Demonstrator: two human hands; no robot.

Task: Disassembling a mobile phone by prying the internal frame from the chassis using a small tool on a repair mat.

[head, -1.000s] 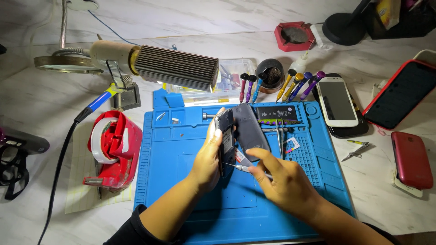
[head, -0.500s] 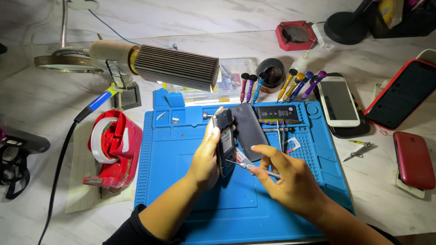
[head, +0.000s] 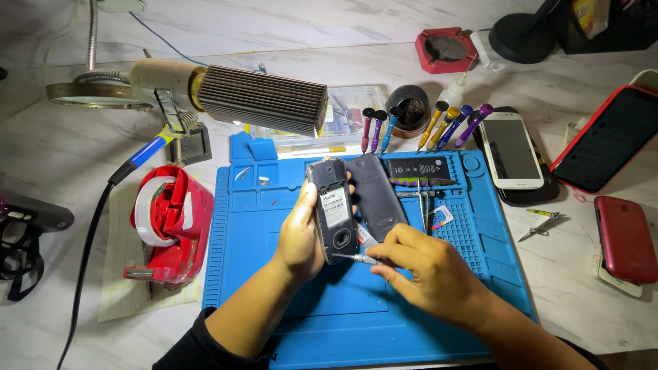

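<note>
my right hand point(head: 425, 270) pinches a small screwdriver point(head: 356, 258), tip at the phone's point(head: 334, 209) lower back. left hand point(head: 301, 233) is wrapped round the phone, holding it upright over the blue mat point(head: 343, 322). back cover point(head: 375, 195) lies just behind, more screwdrivers point(head: 439, 127) further off.

Screwdriver point(head: 362, 258) handle hidden inside right hand point(head: 428, 274).

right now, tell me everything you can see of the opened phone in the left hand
The opened phone is a small dark candybar handset with its back cover off, showing a white label and a round opening below it. It stands upright, tilted slightly, above the blue mat. The left hand grips its side; the right hand puts a thin screwdriver to its lower part.
</note>
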